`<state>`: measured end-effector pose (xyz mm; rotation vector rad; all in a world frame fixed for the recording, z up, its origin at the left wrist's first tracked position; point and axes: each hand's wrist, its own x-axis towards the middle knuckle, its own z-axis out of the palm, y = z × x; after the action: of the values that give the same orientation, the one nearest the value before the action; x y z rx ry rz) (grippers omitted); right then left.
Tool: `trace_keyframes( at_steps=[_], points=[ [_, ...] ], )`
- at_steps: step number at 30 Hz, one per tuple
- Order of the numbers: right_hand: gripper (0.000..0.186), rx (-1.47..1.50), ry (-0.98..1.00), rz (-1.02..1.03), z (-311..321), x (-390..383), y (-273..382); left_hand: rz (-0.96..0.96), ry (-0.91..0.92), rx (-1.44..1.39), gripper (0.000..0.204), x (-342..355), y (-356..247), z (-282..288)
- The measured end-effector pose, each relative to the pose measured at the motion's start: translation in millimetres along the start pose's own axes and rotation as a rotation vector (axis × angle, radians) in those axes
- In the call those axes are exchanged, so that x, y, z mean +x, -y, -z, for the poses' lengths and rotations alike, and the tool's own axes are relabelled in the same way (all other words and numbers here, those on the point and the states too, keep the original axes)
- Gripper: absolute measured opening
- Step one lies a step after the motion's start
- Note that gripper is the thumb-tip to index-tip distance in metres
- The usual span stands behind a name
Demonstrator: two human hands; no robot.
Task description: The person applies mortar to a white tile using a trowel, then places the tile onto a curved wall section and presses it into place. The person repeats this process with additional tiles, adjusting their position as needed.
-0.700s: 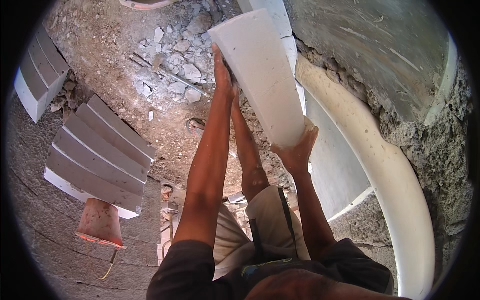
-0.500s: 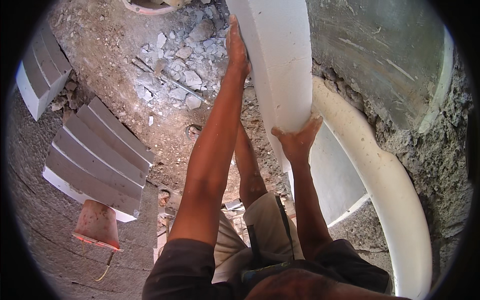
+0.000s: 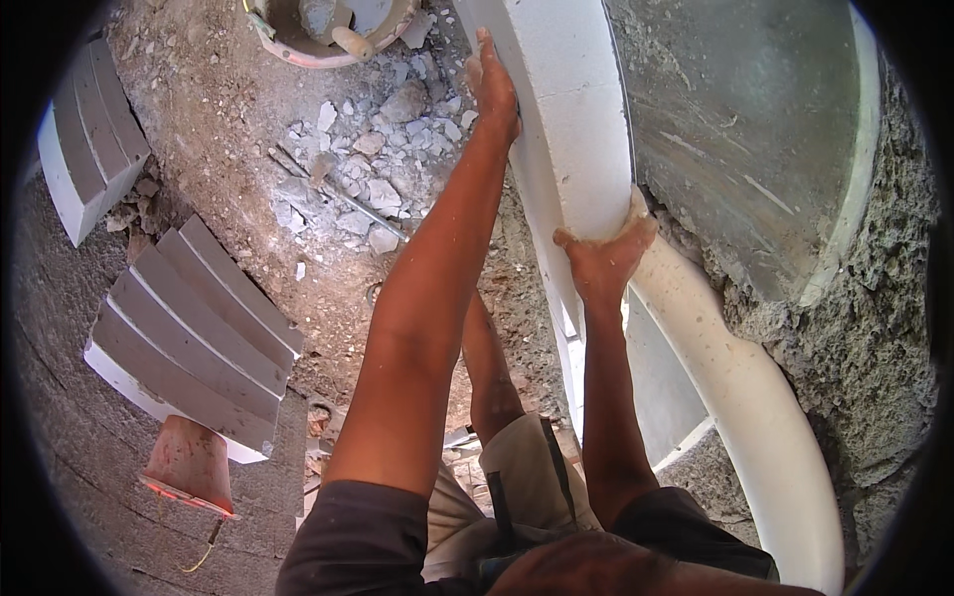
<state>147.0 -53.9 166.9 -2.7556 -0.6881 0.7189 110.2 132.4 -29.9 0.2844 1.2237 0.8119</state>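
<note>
A long, white, slightly curved block (image 3: 581, 114) slants up from the middle to the top edge, pale and smooth-faced. My left hand (image 3: 494, 94) lies against its left side, fingers stretched out along it. Around the block's near end, my right hand (image 3: 606, 260) is spread wide, thumb on the left and fingers on the right, gripping it. Just below that hand a rounded white curved moulding (image 3: 730, 372) bends down to the right. Whether the block touches the moulding is hidden by my right hand.
Several grooved white blocks (image 3: 194, 343) stand at left, another group (image 3: 94, 139) beyond. Near them is a reddish bucket (image 3: 189, 465). A mortar tub (image 3: 328, 45) with a handled tool stands at the top. Broken rubble (image 3: 368, 149) and a rod (image 3: 363, 206) litter the ground. Rough wall (image 3: 879, 308) borders the right.
The view has shifted, bringing more of the tub into sight. Both hands and the block sit slightly farther right in the picture; my right hand still grips the near end.
</note>
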Motion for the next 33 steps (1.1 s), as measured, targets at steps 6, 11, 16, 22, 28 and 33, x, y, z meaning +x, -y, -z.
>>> trace_keyframes(
  at_steps=[6,11,16,22,28,33],
  points=[
    [0.118,0.152,0.058,-0.116,3,5,15,-0.003,0.107,-0.068,0.094,11,6,-9],
    [0.111,0.119,-0.039,-0.079,-9,7,13,-0.072,0.128,-0.067,0.085,7,-10,-18],
    [0.096,-0.097,-0.132,-0.031,-15,-15,-5,-0.250,0.281,-0.048,0.066,-54,-68,-47],
    [0.054,0.164,-0.044,0.412,42,-98,-43,-0.502,0.313,-0.026,0.063,-37,-87,-59],
    [0.040,0.590,0.355,-0.911,19,-191,-176,-0.715,0.407,0.058,0.058,-14,-89,-65],
    [0.058,1.449,0.280,-1.099,-42,-150,-233,-0.381,0.428,0.486,0.046,-3,-122,-70]
  ],
)
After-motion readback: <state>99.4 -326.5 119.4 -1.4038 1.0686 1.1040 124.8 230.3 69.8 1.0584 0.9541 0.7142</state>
